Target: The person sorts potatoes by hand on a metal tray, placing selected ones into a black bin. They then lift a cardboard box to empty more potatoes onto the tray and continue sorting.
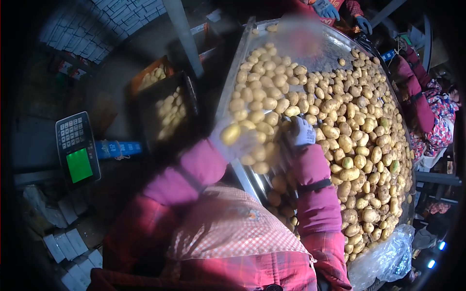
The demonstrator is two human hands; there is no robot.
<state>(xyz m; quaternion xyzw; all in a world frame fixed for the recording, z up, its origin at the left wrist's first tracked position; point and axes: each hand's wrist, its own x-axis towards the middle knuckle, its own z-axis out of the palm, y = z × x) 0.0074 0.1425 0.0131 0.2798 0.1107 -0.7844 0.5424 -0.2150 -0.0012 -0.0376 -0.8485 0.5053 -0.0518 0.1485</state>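
Observation:
Many potatoes (pixel 359 145) lie spread over a metal table (pixel 239 53). My left hand (pixel 232 138), gloved and blurred, is at the table's near left edge, with a yellow potato (pixel 230 134) in its grasp. Resting among the potatoes near the middle, my right hand (pixel 302 132) wears a white and grey glove; its fingers point away and are partly hidden in shadow, so what they hold does not show. Dark shadow and several potatoes lie just below and between the hands.
Left of the table are a dark crate (pixel 191 92) and an orange crate (pixel 137 83), both with potatoes. A scale display (pixel 79 145) stands at the left. Co-workers' gloved hands (pixel 325 9) and a floral-clothed person (pixel 437 116) are across the table. Clear plastic (pixel 383 262) lies at the lower right.

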